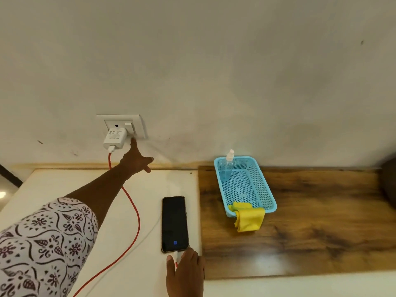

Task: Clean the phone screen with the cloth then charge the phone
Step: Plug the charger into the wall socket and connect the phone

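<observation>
Cloth (249,218) sits in the basket (265,189); phone (174,224) is cabled; left hand (137,160), grip wide, fingers the wall switch (128,125); right hand (185,273) pinches the plug (176,255); nearly done

A red cable (130,213) is noted, fed from a white charger (113,139) in a white wall socket (137,125). A black-screened phone (174,224) is recorded on a cream table (64,185). A yellow cloth (249,218) is draped over a light blue perforated basket (265,196). The sleeve (45,245) is white with a dark floral print.

Only unreadable small print on the white charger (113,138).
</observation>
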Tool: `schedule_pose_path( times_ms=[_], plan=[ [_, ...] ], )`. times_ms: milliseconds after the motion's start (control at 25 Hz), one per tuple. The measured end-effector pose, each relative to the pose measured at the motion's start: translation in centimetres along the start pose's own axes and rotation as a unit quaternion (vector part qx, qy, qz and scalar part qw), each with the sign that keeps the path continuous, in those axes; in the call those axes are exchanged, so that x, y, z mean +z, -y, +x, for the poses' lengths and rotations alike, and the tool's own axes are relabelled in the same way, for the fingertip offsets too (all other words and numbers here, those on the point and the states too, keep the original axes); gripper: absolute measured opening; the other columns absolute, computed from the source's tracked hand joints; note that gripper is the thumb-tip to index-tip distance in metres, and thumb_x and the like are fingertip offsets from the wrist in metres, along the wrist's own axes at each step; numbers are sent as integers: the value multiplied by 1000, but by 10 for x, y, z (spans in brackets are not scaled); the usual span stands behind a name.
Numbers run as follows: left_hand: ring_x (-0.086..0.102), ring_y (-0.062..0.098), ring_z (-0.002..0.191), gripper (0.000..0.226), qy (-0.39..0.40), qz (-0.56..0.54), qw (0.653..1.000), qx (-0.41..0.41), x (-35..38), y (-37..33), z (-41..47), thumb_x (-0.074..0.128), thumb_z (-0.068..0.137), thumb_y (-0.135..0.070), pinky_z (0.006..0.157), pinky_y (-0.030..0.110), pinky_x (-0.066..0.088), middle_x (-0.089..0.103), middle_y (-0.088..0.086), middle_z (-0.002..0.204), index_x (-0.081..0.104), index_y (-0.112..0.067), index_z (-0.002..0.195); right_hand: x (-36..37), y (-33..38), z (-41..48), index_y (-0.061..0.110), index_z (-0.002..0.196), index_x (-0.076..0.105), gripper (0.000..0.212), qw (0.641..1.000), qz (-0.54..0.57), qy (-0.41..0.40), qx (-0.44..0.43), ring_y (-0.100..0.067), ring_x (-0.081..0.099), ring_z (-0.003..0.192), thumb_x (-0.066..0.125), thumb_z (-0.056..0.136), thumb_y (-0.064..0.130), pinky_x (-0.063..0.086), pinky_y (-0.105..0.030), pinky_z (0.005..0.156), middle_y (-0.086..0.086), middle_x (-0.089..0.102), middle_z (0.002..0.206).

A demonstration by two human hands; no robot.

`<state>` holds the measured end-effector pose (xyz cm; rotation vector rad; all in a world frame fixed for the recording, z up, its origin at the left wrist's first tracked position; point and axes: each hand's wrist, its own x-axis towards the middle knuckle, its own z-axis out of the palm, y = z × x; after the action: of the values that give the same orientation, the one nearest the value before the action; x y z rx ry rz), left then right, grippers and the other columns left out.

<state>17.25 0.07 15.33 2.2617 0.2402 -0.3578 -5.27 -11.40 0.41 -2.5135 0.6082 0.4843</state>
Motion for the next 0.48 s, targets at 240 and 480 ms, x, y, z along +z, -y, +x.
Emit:
schedule_pose_path(
  times_ms=[240,480],
  plan=[
    [66,23,71,52,-23,39,993,106,34,29,-82,61,87,-26,65,29,52,69,6,88,37,-14,132,-23,3,-6,14,137,29,58,998,-45,30,-24,-20,41,130,40,93,50,32,-30,111,0,44,141],
    [20,17,143,74,94,253,961,55,116,113,-164,43,89,-55,114,33,22,16,-1,158,7,-26,147,-51,-9,-18,2,139,37,79,984,-95,-90,-123,-18,39,137,61,81,51,37,-32,108,-16,39,148]
  ],
)
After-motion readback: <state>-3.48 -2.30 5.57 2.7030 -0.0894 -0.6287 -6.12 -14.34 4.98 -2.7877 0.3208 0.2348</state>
